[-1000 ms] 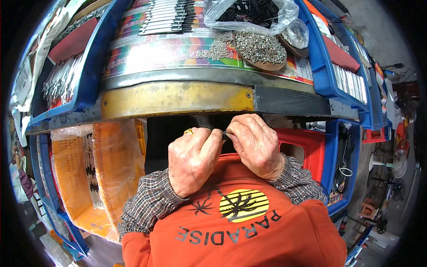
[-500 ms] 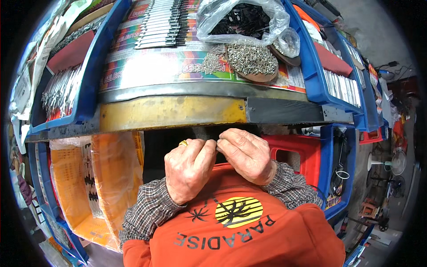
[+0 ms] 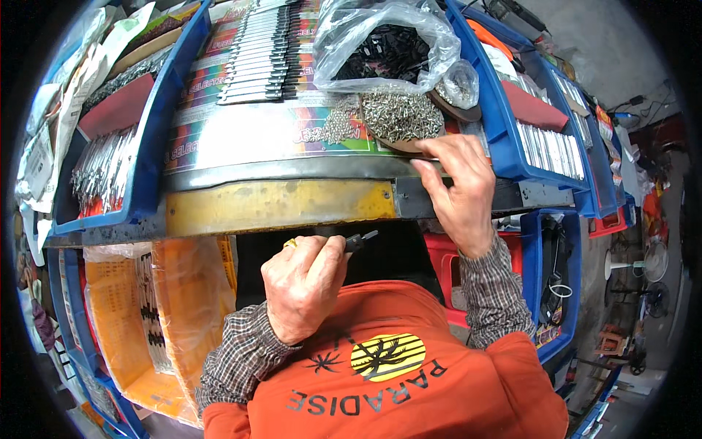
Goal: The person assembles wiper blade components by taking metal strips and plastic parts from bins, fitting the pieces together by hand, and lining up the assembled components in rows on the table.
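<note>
Along the far left, a blue bin [image 3: 142, 157] stands packed with slim metal strips [image 3: 104, 172], and lower down sits an orange crate [image 3: 121, 322] with clear plastic over it. Next along the benchtop, metal parts with dark ends [image 3: 256, 58] lie side by side in a row. Nearer the body, just below the bench's yellow edge strip [image 3: 281, 205], the left hand [image 3: 301, 285] is closed, holding a small black part [image 3: 361, 241]. That part lies at the fingertips, its free end jutting out to the right and slightly upward (how much of it sits inside the fingers is hidden), well apart from the other hand. Up on the bench, a loose patch of tiny metal pieces [image 3: 338, 124] lies just beside a brown round tray [image 3: 395, 145] heaped with small silvery pins [image 3: 402, 117]. Behind the tray, a clear plastic bag [image 3: 333, 58] gapes around black pieces [image 3: 387, 55]. At the tray's near right rim is the right hand [image 3: 466, 194], forefinger and thumb narrowly parted; whether the fingertip touches the rim I cannot tell. Farther right, another blue bin [image 3: 504, 139] holds upright pale strips [image 3: 550, 150].
</note>
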`<state>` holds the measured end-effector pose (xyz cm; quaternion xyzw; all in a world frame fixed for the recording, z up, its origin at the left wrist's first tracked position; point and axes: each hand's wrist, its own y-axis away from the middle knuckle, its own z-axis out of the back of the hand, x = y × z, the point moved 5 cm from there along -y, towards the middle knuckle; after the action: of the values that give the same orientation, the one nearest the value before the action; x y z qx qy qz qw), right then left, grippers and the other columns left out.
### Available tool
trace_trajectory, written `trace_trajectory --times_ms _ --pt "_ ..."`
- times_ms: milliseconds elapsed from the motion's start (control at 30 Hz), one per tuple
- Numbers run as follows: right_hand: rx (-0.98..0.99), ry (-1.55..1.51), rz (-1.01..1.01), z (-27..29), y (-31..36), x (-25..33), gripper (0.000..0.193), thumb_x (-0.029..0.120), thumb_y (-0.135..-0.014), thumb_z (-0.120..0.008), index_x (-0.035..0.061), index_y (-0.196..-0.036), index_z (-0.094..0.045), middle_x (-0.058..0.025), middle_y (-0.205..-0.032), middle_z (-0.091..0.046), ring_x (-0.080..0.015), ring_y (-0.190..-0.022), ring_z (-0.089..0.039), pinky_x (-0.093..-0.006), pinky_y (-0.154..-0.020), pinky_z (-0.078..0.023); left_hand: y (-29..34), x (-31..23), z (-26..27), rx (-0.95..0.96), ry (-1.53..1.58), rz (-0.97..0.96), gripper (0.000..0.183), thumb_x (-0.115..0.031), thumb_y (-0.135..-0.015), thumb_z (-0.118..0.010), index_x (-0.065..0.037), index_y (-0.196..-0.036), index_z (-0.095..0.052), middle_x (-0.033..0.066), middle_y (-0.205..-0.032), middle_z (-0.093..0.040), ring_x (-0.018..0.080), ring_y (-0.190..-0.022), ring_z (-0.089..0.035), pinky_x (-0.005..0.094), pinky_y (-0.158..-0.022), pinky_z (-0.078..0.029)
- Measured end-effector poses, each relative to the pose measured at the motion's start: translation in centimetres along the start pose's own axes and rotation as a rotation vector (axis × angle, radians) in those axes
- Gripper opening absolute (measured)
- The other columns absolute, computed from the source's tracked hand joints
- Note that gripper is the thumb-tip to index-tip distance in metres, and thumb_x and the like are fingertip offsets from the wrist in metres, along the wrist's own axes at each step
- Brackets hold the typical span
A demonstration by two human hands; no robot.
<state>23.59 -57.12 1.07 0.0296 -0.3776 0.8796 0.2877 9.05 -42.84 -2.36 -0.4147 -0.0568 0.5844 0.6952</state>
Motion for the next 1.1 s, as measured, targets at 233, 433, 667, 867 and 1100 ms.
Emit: trace_trajectory --times_ms 233,433,667,867,1100 --pt "0.027 0.136 -0.046 -1.8 0.0 -1.1 0.028 0.011 -0.07 -0.075 0.0019 -0.095 -0.065 -0.0116 -0.09 -0.059 -0.0304 -0.09 -0.052 -0.0406 -0.075 -0.045 0.6 1.0 -0.2 0.047 -0.008 0.051 0.028 -0.003 -0.066 -0.073 -0.004 -0.09 -0.06 0.006 -0.069 -0.054 0.0212 -0.058 -0.055 0.0318 -0.05 -0.045" --pt "0.059 0.117 -0.056 -2.2 -0.1 -1.2 0.027 0.012 -0.069 -0.075 0.0021 -0.092 -0.065 -0.0105 -0.087 -0.057 -0.0301 -0.087 -0.051 -0.0408 -0.075 -0.044 0.9 1.3 -0.5 0.061 0.009 0.074 0.029 -0.003 -0.064 -0.073 -0.004 -0.09 -0.06 0.0061 -0.07 -0.054 0.0217 -0.059 -0.056 0.0322 -0.052 -0.046" --pt "0.112 -0.019 -0.098 -2.5 -0.9 -2.0 0.018 0.014 -0.072 -0.073 0.0042 -0.085 -0.064 -0.0091 -0.082 -0.058 -0.0285 -0.083 -0.05 -0.0397 -0.075 -0.04 0.8 1.2 -0.3 0.069 0.035 0.081 0.028 -0.003 -0.066 -0.073 -0.004 -0.09 -0.06 0.0066 -0.071 -0.055 0.0223 -0.061 -0.057 0.0323 -0.053 -0.046" --pt "0.129 -0.113 -0.154 -2.7 -1.0 -2.9 0.01 0.006 -0.074 -0.069 0.0012 -0.08 -0.064 -0.0071 -0.079 -0.058 -0.0217 -0.08 -0.049 -0.0333 -0.072 -0.041 0.8 1.2 0.0 0.089 0.038 0.125 0.024 -0.002 -0.068 -0.073 -0.003 -0.089 -0.061 0.0083 -0.072 -0.057 0.0241 -0.062 -0.058 0.0332 -0.055 -0.046" --pt "0.196 -0.204 -0.231 -2.8 -1.0 -3.3 0.012 0.01 -0.07 -0.066 0.0036 -0.081 -0.067 -0.0073 -0.078 -0.06 -0.0225 -0.081 -0.051 -0.0347 -0.076 -0.041 0.7 1.1 0.6 0.134 0.085 0.194 0.021 -0.001 -0.071 -0.072 -0.003 -0.088 -0.061 0.0096 -0.071 -0.058 0.026 -0.061 -0.058 0.0344 -0.056 -0.046"
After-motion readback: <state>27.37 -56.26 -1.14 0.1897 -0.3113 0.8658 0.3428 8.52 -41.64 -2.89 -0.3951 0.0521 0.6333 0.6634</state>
